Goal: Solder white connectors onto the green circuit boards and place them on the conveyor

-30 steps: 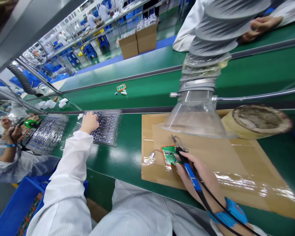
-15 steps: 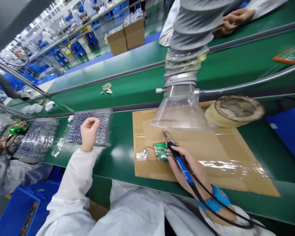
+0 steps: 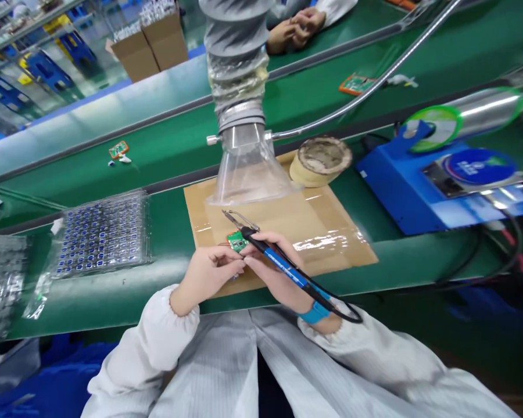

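A blue-and-black soldering iron (image 3: 284,265) lies across my right hand (image 3: 283,284), which is closed around it. Its tip points up and away, over the cardboard sheet (image 3: 326,229). My left hand (image 3: 204,276) is closed in a pinch, and its fingertips meet those of my right hand at the near edge of a green circuit board (image 3: 236,239). Whatever lies between the left fingertips is too small or hidden to make out. The board rests on the cardboard, partly covered by both hands.
A clear fume hood (image 3: 255,177) on a grey duct hangs over the cardboard. Behind it stands a round, crusted pot (image 3: 320,162). At right sits a blue soldering machine (image 3: 418,191). A plastic tray of small parts (image 3: 102,235) lies left. A co-worker's hands (image 3: 296,30) rest across the bench.
My left hand has moved right, from above the parts tray to the circuit board, meeting my right hand. The iron stays in my right hand. The view has swung right.
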The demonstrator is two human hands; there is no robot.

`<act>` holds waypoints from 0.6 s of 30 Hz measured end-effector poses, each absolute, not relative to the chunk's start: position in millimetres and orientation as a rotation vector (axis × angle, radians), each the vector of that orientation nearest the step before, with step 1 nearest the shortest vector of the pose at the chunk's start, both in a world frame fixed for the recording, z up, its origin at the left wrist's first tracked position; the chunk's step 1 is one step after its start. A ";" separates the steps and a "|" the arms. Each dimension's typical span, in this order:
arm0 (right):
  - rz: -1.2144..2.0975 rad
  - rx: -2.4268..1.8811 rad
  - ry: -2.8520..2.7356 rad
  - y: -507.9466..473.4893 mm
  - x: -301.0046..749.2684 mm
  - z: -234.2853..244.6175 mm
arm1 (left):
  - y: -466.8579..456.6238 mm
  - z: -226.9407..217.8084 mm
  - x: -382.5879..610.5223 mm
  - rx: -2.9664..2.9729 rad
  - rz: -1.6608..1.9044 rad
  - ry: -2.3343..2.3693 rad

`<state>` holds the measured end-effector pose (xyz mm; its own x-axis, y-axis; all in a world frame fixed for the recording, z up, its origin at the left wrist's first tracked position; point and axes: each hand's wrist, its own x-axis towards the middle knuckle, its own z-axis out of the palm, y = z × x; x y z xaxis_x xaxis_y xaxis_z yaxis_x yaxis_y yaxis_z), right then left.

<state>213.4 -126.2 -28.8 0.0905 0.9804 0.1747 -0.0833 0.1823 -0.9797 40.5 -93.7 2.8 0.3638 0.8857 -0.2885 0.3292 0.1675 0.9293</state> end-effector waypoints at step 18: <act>1.073 -1.037 -1.048 -120.2 207.7 -31.1 | -97.0 3.8 38.1 1.570 0.746 1.223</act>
